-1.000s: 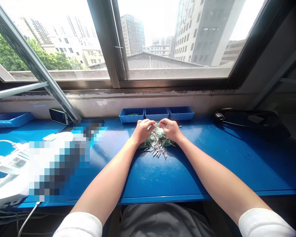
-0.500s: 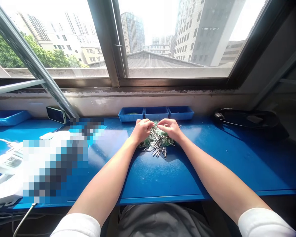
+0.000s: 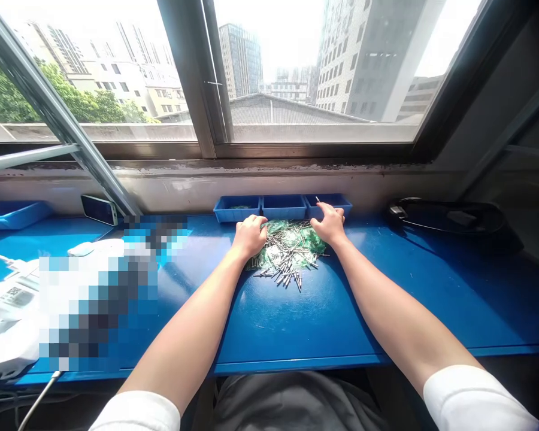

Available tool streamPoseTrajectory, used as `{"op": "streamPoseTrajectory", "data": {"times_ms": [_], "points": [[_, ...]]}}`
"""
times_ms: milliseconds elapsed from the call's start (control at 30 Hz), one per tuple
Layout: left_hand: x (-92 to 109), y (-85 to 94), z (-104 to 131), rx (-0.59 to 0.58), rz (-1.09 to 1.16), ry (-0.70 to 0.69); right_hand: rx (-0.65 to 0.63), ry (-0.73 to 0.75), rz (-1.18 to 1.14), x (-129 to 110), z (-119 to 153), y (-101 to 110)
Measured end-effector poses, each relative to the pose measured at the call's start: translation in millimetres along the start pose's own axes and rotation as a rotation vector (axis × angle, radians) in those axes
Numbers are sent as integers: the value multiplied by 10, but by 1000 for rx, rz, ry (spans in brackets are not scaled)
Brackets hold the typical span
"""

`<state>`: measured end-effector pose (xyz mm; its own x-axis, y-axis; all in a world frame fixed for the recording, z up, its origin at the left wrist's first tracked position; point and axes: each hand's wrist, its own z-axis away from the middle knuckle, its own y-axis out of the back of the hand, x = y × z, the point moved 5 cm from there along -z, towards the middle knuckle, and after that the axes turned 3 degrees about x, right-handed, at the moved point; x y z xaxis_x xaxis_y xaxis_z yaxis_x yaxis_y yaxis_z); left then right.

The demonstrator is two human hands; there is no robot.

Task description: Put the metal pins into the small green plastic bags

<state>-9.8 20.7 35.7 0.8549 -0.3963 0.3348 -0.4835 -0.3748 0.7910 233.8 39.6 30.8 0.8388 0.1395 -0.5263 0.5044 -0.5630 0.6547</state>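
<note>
A loose pile of thin metal rods (image 3: 287, 263) lies on the blue table, mixed with green-tinted clear plastic bags (image 3: 314, 239). At the pile's left edge is my left hand (image 3: 250, 235), its fingers curled and closed; whatever they pinch is hidden. My right hand (image 3: 330, 222) is raised over the front of the right-hand blue bin (image 3: 347, 208). A small metal rod (image 3: 317, 199) sticks up at its index fingertip, its lower part hidden by the fingers.
The middle blue bin (image 3: 282, 214) and left blue bin (image 3: 238, 214) join the right one in a row; some green material lies in the left. A phone (image 3: 99, 209) leans at the back left, near white devices with cables (image 3: 15, 293). A dark object (image 3: 449, 218) stands back right.
My right hand has moved from the pile up and right to the right-hand bin, a small rod at its fingertip. My left hand has shifted slightly left, uncovering more of the pile.
</note>
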Motion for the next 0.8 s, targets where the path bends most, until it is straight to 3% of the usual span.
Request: {"op": "streamPoseTrajectory", "data": {"times_ms": [300,500,667,800], "points": [[24,-35,3,-40,26,-20,-83,-38,68,53,3,-72],[6,-26,-16,-32,47,-26,50,173,-80,-214,92,11],[34,-77,9,-89,79,-73,-189,481,-198,-577,278,-72],[54,-94,28,-120,82,-83,-317,557,-121,-749,408,-141]]}}
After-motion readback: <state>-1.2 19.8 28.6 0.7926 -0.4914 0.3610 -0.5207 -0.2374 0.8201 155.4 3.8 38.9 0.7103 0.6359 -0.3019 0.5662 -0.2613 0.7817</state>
